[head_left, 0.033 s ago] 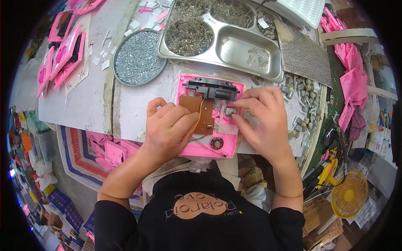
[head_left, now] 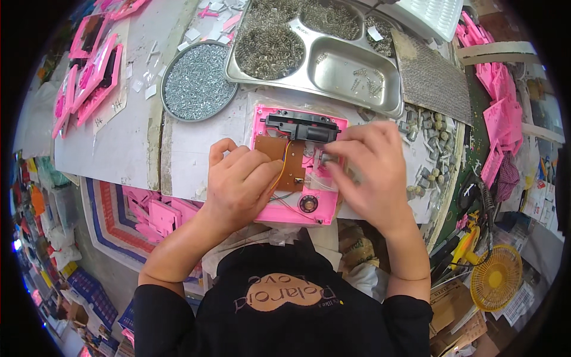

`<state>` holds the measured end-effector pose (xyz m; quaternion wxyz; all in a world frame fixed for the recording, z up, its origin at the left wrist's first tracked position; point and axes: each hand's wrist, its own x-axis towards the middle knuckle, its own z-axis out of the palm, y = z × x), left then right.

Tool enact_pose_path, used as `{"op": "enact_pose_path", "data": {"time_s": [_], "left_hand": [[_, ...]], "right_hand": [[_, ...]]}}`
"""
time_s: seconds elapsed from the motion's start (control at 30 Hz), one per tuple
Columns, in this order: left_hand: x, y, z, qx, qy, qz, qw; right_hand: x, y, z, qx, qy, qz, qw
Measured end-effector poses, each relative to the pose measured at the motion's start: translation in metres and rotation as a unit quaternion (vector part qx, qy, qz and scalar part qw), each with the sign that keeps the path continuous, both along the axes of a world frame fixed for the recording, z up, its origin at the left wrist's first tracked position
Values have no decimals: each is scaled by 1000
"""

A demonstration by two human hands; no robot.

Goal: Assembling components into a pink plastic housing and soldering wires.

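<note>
A pink plastic case (head_left: 267, 213) lies open in front of me, with a black plastic mechanism (head_left: 303, 126) along its far side. A brown circuit board (head_left: 272, 150) sits inside, crossed by a yellow wire (head_left: 286, 157). My left hand (head_left: 241, 181) is closed over the case's left edge, fingertips curled onto the board near the wire. At the right side of the case, the thumb and forefinger of my right hand (head_left: 370, 169) are around a small silver metal part (head_left: 324, 156); blur partly hides it. A round black part (head_left: 308, 204) sits at the near right.
A round tray of screws (head_left: 199, 83) stands beyond the case at left. Beside it is a steel compartment tray (head_left: 351, 98) with many springs. Small grey metal parts (head_left: 425, 175) lie at right. Pink cases (head_left: 89, 89) are stacked far left; a yellow fan (head_left: 495, 278) stands low right.
My right hand has shifted slightly left, its thumb and forefinger nearer to the small silver part. My left hand and the case stay put.
</note>
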<state>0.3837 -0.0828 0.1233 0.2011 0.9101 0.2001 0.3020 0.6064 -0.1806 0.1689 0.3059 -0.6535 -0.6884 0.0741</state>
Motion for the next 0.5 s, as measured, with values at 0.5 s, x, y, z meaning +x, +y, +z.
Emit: {"op": "enact_pose_path", "data": {"time_s": [0.5], "left_hand": [[-7, 19, 2, -96, -34, 57, 993]], "right_hand": [[-18, 48, -24, 94, -69, 128, 985]]}}
